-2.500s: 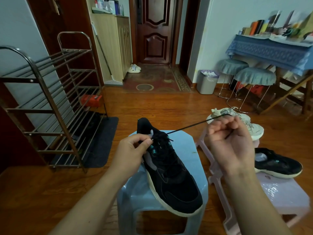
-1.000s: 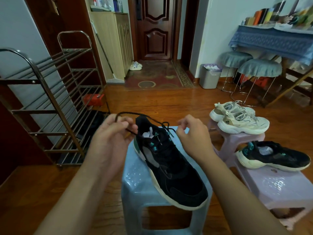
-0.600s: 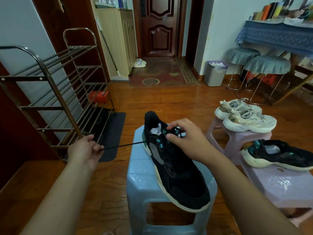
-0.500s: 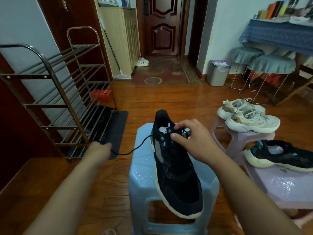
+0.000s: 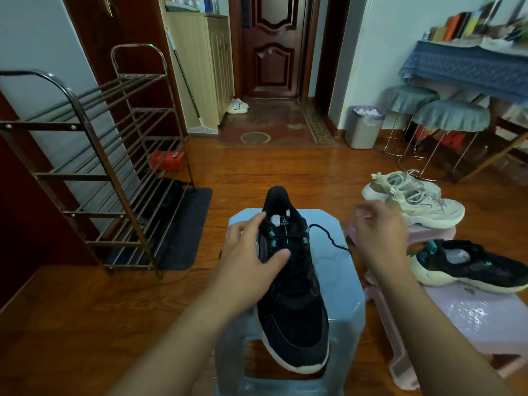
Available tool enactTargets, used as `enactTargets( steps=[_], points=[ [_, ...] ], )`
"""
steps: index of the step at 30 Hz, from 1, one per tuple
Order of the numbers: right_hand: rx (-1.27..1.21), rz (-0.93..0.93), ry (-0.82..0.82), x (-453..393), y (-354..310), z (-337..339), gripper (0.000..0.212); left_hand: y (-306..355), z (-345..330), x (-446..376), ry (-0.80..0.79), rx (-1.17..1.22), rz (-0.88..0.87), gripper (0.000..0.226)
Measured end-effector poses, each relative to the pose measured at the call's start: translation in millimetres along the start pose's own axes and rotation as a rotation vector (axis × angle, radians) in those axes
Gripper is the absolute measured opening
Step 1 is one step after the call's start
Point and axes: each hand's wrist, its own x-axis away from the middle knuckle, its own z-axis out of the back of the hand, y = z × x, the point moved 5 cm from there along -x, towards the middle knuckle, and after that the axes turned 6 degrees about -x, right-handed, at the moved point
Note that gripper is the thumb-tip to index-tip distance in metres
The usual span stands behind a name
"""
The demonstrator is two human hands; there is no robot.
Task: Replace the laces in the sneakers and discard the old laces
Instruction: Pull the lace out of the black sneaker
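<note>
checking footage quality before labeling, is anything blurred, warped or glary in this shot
Head view: the right hand is motion-smeared at the fingertips, while the left hand and black sneaker stay fairly sharp; wide-angle bending bows the shoe rack and softens the shelf of books at the corner; window glare spots the purple stool and wood floor.

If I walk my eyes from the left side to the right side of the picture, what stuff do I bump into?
Metal shoe rack → left hand → black sneaker on the blue stool → right hand → beige sneakers → second black sneaker.
</note>
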Motion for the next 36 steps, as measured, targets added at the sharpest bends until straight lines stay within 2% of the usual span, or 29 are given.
enactTargets(
  steps=[2, 5, 8, 13, 17, 19, 23, 25, 28, 30, 33, 34, 36],
  points=[
    [-0.128, 0.304, -0.124, 22, -46, -6, 0.010, -3, -11, -3, -0.052, -0.036, -0.054, 0.085],
    [-0.028, 0.621, -0.233, 56, -85, -28, 0.017, -8, -18, -11, -0.056, 0.035, -0.084, 0.080],
    [0.076, 0.647, -0.225, 59, -91, -39, 0.021, -11, -15, -17, -0.013, 0.033, -0.158, 0.074],
    [0.141, 0.717, -0.256, 62, -102, -39, 0.005, -2, -16, -16, -0.009, -0.020, -0.271, 0.065],
    [-0.187, 0.475, -0.393, 50, -81, -21, 0.011, -10, -11, -21, 0.042, -0.033, -0.253, 0.066],
    [-0.250, 0.363, -0.435, 41, -59, -8, 0.016, -11, -11, -21, 0.021, -0.024, -0.237, 0.067],
    [-0.419, 0.146, -0.607, 43, -34, -8, 0.012, -7, -15, -19, 0.011, -0.066, -0.258, 0.069],
    [-0.319, 0.239, -0.548, 46, -45, -7, 0.005, -5, -14, -19, 0.035, -0.087, -0.266, 0.068],
    [-0.107, 0.506, -0.431, 58, -73, -14, 0.034, 3, -12, -15, 0.081, -0.141, -0.266, 0.063],
    [0.016, 0.626, -0.332, 67, -81, -23, 0.026, 6, -11, -13, 0.083, -0.181, -0.247, 0.062],
    [0.120, 0.700, -0.237, 72, -87, -30, 0.010, 3, -6, -11, 0.044, -0.223, -0.246, 0.064],
    [0.164, 0.708, -0.238, 72, -89, -32, 0.012, 2, -3, -10, 0.034, -0.254, -0.244, 0.065],
    [0.156, 0.661, -0.295, 70, -95, -33, 0.029, -2, 3, -11, 0.042, -0.343, -0.232, 0.069]
  ],
)
